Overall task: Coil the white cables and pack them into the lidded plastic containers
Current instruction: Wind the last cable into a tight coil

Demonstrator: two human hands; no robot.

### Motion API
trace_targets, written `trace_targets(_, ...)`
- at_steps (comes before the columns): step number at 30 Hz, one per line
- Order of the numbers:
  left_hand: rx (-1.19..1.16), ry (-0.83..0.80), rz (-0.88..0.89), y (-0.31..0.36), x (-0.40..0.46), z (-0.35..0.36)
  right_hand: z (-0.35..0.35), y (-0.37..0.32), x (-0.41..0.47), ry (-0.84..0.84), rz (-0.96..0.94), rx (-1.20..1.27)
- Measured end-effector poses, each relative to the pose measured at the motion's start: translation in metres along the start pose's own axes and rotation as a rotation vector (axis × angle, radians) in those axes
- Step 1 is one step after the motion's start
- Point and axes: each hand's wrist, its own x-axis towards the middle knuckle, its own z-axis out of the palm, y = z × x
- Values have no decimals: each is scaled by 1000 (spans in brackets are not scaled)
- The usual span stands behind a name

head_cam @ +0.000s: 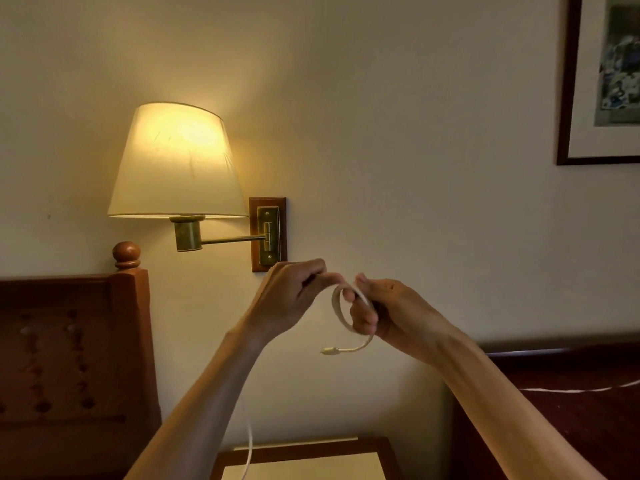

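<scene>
Wall lamp (175,161) left of centre, lit, cream shade w/ warm glow spreading up the wall. Brass socket (187,236) under shade, thin brass arm running right to a brass hinge plate on a reddish wood backplate (267,233) fixed to wall. Lower left: dark wood headboard (69,358) w/ carved panel, round knob finial (126,255) on its post. Upper right corner: framed picture (602,81), dark frame, pale mat, blue-green print, cut off by frame edge. Bottom centre: small table (304,459), wood rim, pale top. Lower right: dark reddish wood surface (571,403). Plain cream wall (415,133) behind everything
</scene>
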Motion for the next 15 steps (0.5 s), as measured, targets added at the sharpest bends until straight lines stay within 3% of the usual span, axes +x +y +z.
trace_targets(5, -142, 25, -179, -25, -28, 13, -7, -21, 3, 4, -39, 460)
trace_targets(9, -73, 2, -288, -45, -69, 27, -15, -27, 5, 117, -79, 550)
trace_targets(12, 133, -334, -261, -19, -81, 31, -14, -16, 10, 217, -101, 423)
trace_targets(14, 220, -547, -177, 8, -76, 31, -10, -2, 15, 257, -138, 125)
trace_targets(15, 222, -576, -124, 21, -71, 28, -6, 4, 16, 264, -156, -23)
